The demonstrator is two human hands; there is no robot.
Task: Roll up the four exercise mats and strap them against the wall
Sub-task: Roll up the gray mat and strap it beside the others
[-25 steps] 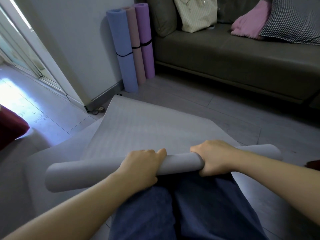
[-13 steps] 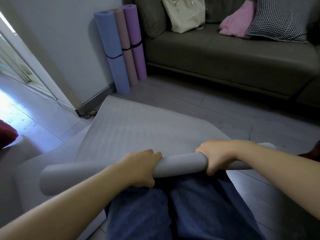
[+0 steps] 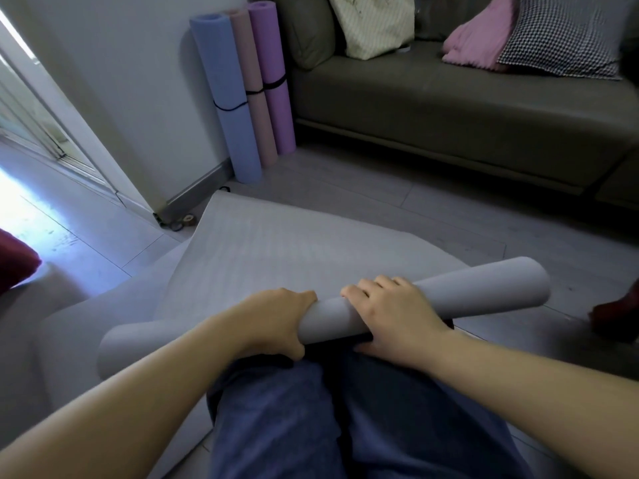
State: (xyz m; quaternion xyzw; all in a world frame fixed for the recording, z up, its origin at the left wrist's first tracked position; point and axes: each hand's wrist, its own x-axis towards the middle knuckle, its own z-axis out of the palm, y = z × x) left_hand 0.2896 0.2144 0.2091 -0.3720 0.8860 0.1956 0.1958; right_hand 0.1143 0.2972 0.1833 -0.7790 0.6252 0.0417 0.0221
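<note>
A grey exercise mat [image 3: 276,250] lies on the floor, its near end wound into a roll [image 3: 484,288] across my lap. My left hand [image 3: 276,323] grips the roll left of its middle, fingers wrapped over the top. My right hand [image 3: 390,312] lies over the roll just right of it, fingers curled across the top and thumb underneath. Three rolled mats stand upright against the wall, each with a black strap: blue [image 3: 228,98], pink [image 3: 252,88] and purple [image 3: 273,77].
A dark sofa [image 3: 449,108] runs along the back right with a cream bag [image 3: 373,25], a pink cloth [image 3: 477,39] and a checked cushion [image 3: 567,39]. A bright doorway is at the left. Red objects sit at the left edge [image 3: 14,264] and right edge [image 3: 619,316].
The roll has turned forward and tilted, its right end now further away. My right hand shifted from gripping to lying over the top of the roll, close beside my left hand.
</note>
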